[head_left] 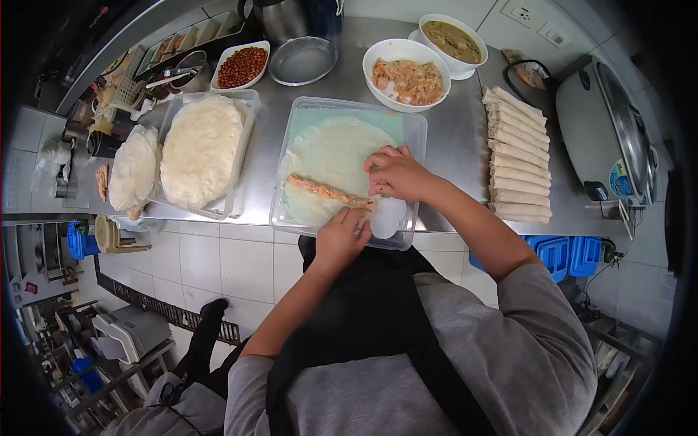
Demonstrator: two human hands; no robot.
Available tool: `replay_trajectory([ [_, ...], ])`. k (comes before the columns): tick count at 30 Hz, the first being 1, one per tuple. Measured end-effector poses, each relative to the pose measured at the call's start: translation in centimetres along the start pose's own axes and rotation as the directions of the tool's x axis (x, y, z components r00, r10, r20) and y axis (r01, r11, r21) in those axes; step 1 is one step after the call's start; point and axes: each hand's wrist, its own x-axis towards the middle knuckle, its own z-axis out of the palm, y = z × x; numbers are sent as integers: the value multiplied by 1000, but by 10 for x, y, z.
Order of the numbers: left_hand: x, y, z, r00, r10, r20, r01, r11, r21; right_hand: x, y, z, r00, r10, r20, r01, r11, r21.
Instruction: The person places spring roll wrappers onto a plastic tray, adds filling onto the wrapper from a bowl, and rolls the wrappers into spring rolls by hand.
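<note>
A round, thin spring roll wrapper (pixel 338 149) lies on a clear plastic lid (pixel 297 112) with a greenish sheet under it. Across its lower part runs a strip of orange-flecked minced filling (pixel 320 190). My left hand (pixel 342 238) is at the right end of the strip, its bent fingers gripping the wrapper's near edge. My right hand (pixel 398 173) is just above that end, fingers curled and pinching the wrapper's right side. Their fingertips partly hide the filling's end. A flat white piece (pixel 387 218) lies beside my left fingers; its kind is unclear.
To the left, a plastic container (pixel 249 120) holds stacked wrappers (pixel 202 151). Behind stand a bowl of filling (pixel 371 54), a bowl of soup (pixel 451 40), a dish of red peanuts (pixel 242 67) and a metal plate (pixel 303 59). Rolled wrappers (pixel 518 156) line the right, beside a cooker (pixel 603 131).
</note>
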Motion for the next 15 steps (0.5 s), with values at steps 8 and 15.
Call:
replay_trajectory([
  [8, 32, 2, -6, 966, 257, 9, -256, 959, 122, 6, 8, -1, 995, 29, 98, -29, 1000, -6],
  [15, 30, -3, -8, 983, 155, 93, -171, 967, 190, 2, 14, 12, 917, -23, -398, -31, 991, -127],
])
